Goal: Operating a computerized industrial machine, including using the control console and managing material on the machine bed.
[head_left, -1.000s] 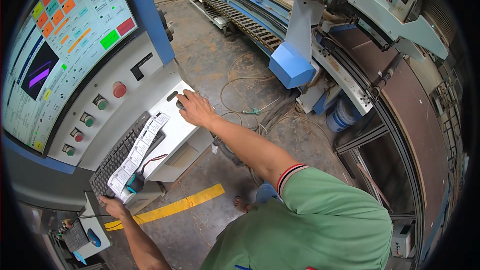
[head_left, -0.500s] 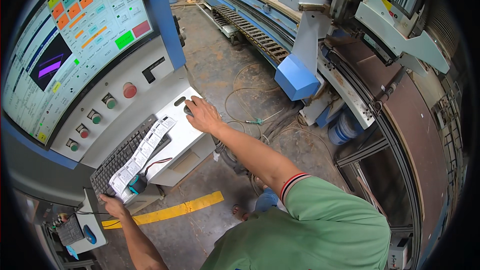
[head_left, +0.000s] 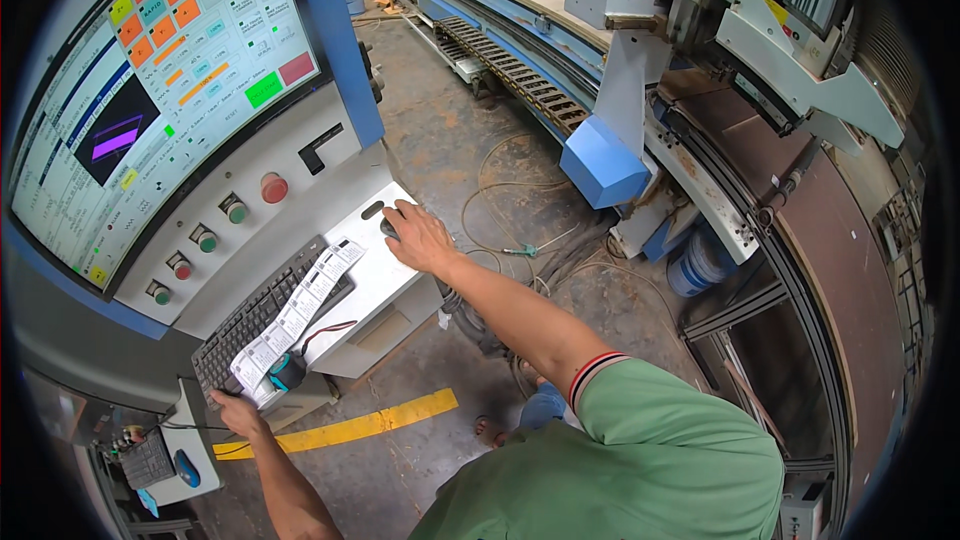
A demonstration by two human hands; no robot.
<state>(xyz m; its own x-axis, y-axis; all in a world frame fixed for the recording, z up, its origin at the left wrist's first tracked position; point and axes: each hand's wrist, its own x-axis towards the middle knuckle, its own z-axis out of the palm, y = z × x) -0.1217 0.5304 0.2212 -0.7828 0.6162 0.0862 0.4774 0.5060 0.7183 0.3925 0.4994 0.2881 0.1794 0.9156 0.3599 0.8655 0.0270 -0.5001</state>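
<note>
My right hand [head_left: 420,238] is closed over a dark computer mouse [head_left: 389,228] on the white ledge of a machine console. Most of the mouse is hidden under the palm. At the near left end of a black keyboard [head_left: 262,312], my left hand [head_left: 238,414] grips its corner, thumb on top and the other fingers mostly hidden. A long strip of white printed labels [head_left: 300,312] lies across the keyboard. Beside the strip's lower end sits a teal and black handheld scanner [head_left: 287,372]. Above the ledge a large screen [head_left: 215,50] shows coloured buttons and a purple shape.
A red push button [head_left: 274,188] and several green and red knobs line the console below the screen. Rightward stand a blue machine bed [head_left: 510,15], a blue cover [head_left: 605,165] and a bucket [head_left: 695,265]. Cables [head_left: 480,205] and a yellow stripe [head_left: 370,422] mark the floor.
The whole view has shifted slightly, so the console and machines appear a little farther right and lower. Both hands keep their places at the mouse and the keyboard corner.
</note>
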